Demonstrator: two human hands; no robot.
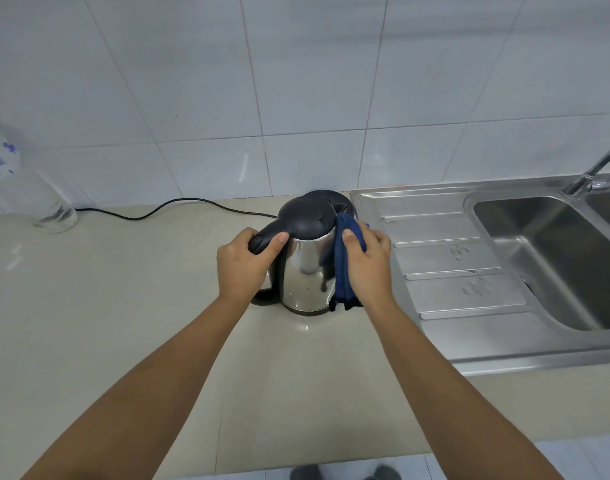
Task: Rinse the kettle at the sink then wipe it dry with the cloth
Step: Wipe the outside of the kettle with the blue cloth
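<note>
A steel kettle (pixel 305 271) with a black lid and handle stands upright on the beige counter, just left of the sink's draining board. My left hand (pixel 243 263) grips the black handle, thumb on top. My right hand (pixel 367 261) holds a dark blue cloth (pixel 343 265) against the kettle's right side; the cloth hangs down to the counter. The kettle's far side is hidden.
A stainless sink (pixel 552 258) with a ribbed draining board (pixel 445 258) lies to the right, its tap (pixel 594 171) at the back. A black cable (pixel 179 206) runs along the tiled wall. A clear bottle (pixel 50 206) stands at far left.
</note>
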